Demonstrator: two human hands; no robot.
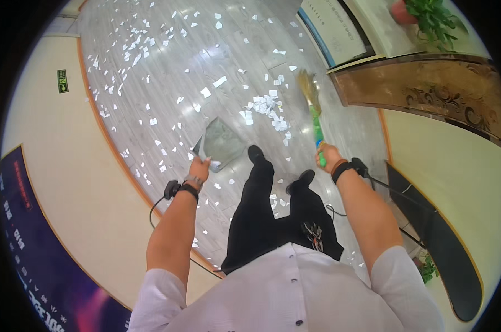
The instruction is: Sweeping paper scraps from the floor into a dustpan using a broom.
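My right hand [328, 157] is closed round the green handle of a straw hand broom [309, 89], whose bristles point away from me, right of a pile of torn white paper [267, 106]. At the left, my left hand [200, 169] grips the near edge of a grey dustpan [223, 141]. A few bits of paper show in the pan near my fingers. Whether the pan touches the floor I cannot tell. Many more paper scraps [140, 50] lie scattered over the grey wood-look floor, thickest at the far left.
A cream wall with an orange skirting [109, 145] runs along the left, bearing a dark poster [47, 249]. At the upper right stands a counter with a brown patterned front [420, 85] and a potted plant [435, 25]. A dark panel [437, 236] is at the right.
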